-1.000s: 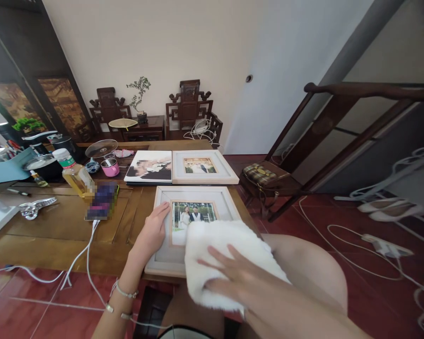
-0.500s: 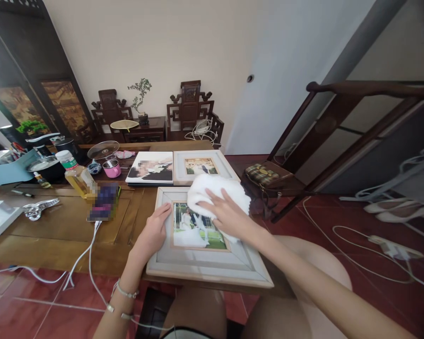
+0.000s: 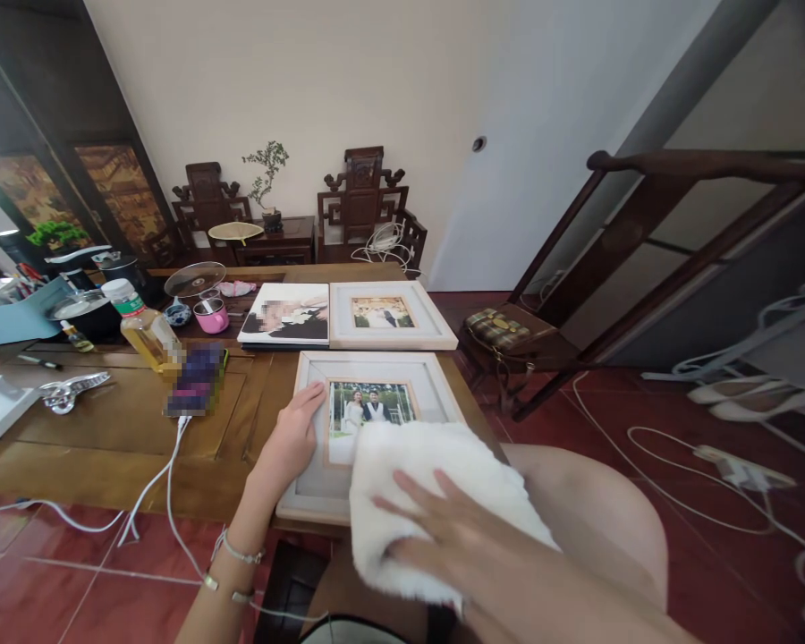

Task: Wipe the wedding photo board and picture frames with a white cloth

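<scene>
A pale picture frame [image 3: 389,362] with a wedding photo lies at the near edge of the wooden table. My left hand [image 3: 299,429] grips its left side, fingertips resting on the frame's border. Under my right hand [image 3: 436,528] is a thick, fluffy white cloth [image 3: 443,447], folded over itself. My right hand presses it from above, its fingers somewhat blurred. The cloth covers the lower right of the frame and hangs past the near edge.
Behind the frame lie a second framed photo [image 3: 436,326] and a photo album [image 3: 258,331]. Left are a phone [image 3: 198,380] on a white cable, a bottle [image 3: 144,331] and a pink cup [image 3: 211,315]. A wooden chair [image 3: 556,331] with a plaid bag stands right.
My right hand has drawn the white cloth from the frame's upper right toward me, over its lower right corner. The couple in the photo now shows. My left hand stays put.
</scene>
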The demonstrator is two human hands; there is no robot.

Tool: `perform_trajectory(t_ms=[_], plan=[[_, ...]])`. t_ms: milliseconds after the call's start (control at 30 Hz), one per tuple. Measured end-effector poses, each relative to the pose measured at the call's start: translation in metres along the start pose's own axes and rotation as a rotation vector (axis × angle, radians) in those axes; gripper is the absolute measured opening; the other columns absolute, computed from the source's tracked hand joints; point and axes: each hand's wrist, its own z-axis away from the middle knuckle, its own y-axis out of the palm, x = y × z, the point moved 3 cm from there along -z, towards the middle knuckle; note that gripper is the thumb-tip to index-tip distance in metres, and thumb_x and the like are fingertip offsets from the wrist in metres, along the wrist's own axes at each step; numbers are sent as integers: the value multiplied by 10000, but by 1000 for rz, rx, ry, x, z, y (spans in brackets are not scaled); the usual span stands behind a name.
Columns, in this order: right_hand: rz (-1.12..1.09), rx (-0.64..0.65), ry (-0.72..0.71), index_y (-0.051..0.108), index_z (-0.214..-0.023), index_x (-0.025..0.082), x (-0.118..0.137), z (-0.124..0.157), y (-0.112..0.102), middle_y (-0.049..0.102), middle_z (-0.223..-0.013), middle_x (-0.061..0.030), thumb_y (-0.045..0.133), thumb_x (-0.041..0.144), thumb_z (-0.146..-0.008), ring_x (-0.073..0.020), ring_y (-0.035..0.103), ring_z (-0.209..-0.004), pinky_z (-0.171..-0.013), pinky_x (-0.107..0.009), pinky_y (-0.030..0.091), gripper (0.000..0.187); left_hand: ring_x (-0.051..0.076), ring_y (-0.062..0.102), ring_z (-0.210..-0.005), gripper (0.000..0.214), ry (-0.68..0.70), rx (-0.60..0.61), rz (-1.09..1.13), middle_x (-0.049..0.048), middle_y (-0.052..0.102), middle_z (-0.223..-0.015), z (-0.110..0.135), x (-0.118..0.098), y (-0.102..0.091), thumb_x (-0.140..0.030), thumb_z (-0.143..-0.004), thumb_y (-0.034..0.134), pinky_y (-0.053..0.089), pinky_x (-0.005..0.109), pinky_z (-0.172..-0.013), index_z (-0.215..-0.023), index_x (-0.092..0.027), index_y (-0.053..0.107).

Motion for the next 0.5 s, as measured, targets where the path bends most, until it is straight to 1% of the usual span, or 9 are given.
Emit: perform_trajectory(t_ms=[67, 100, 167, 233, 300, 400, 500], plan=[[-41, 0, -63, 629, -1142, 301, 12, 2, 4, 411, -1450, -9, 415, -17, -610, -289, 237, -1381, -1098, -594, 183, 656, 224, 436, -1306, 525, -3, 3, -2, 123, 504, -1375, 0, 0, 0, 16, -804, 352, 346, 443, -1112, -1265, -134, 553], [-45, -6, -83, 624, -1153, 295, 14, -1, 7, 398, -1457, -9, 413, -17, -604, -286, 223, -1385, -1103, -593, 171, 666, 225, 434, -1308, 522, -1, 7, -8, 126, 501, -1378, 0, -1, 0, 13, -809, 347, 346, 445, -1112, -1268, -130, 550], [-20, -40, -77, 590, -1205, 267, 6, -11, 14, 361, -1480, -19, 405, -31, -570, -268, 180, -1397, -1117, -572, 152, 726, 223, 426, -1314, 520, 4, 18, -18, 132, 496, -1381, 0, -1, 0, 10, -818, 333, 345, 447, -1111, -1277, -121, 540], [31, -119, -37, 542, -1260, 241, -15, -25, 18, 355, -1485, -35, 398, -46, -553, -238, 150, -1405, -1132, -535, 137, 776, 220, 419, -1319, 528, 9, 24, -16, 130, 497, -1381, 0, 0, 0, 13, -819, 326, 342, 448, -1113, -1285, -125, 533], [98, -211, 5, 498, -1297, 225, -43, -40, 17, 383, -1470, -57, 396, -52, -586, -221, 151, -1406, -1136, -519, 134, 770, 214, 415, -1321, 546, 18, 26, -4, 118, 498, -1383, 1, 1, 0, 20, -810, 331, 340, 446, -1115, -1293, -144, 527], [230, -286, 35, 467, -1318, 199, -84, -64, 4, 376, -1470, -93, 404, -53, -630, -256, 175, -1402, -1110, -571, 153, 735, 203, 414, -1322, 572, 30, 27, 4, 99, 495, -1389, 1, 1, -1, 28, -796, 339, 340, 430, -1118, -1304, -167, 518], [369, -362, 82, 462, -1321, 169, -111, -87, -15, 307, -1503, -107, 394, -70, -644, -317, 164, -1398, -1069, -652, 147, 721, 203, 421, -1318, 557, 26, 29, 1, 107, 499, -1385, 1, 2, -2, 21, -799, 337, 343, 424, -1117, -1293, -151, 529]])
